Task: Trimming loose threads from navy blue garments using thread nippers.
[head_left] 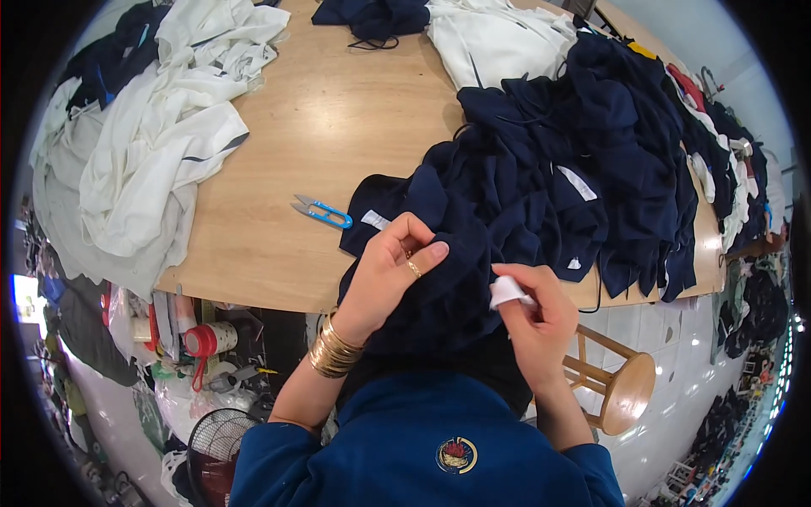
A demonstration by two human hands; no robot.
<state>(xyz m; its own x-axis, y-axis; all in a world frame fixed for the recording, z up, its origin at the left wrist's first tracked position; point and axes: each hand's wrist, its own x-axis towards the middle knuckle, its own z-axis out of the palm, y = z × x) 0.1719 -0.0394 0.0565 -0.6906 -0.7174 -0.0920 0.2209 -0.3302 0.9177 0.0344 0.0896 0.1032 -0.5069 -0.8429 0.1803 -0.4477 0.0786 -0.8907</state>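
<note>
My left hand (395, 269) is closed in a pinch on a dark navy garment (460, 253) that hangs over the near table edge toward my lap. Thumb and index finger meet on a fold of its cloth. My right hand (541, 317) is closed at the garment's right side, fingertips curled inward. A small white piece (509, 291) covers its thumb tip; whether it is wrapped round or pinched, I cannot tell. White labels (375, 220) show on the navy cloth. Blue-handled thread snips (323, 211) lie left of the garment, blades pointing left.
White garments (160, 160) are heaped on the table's left side. More navy clothes (621, 127) pile up at right, with a white garment (498, 38) behind them. A wooden stool (627, 390) stands below right. A fan (221, 448) and a red-lidded flask (209, 340) are below left.
</note>
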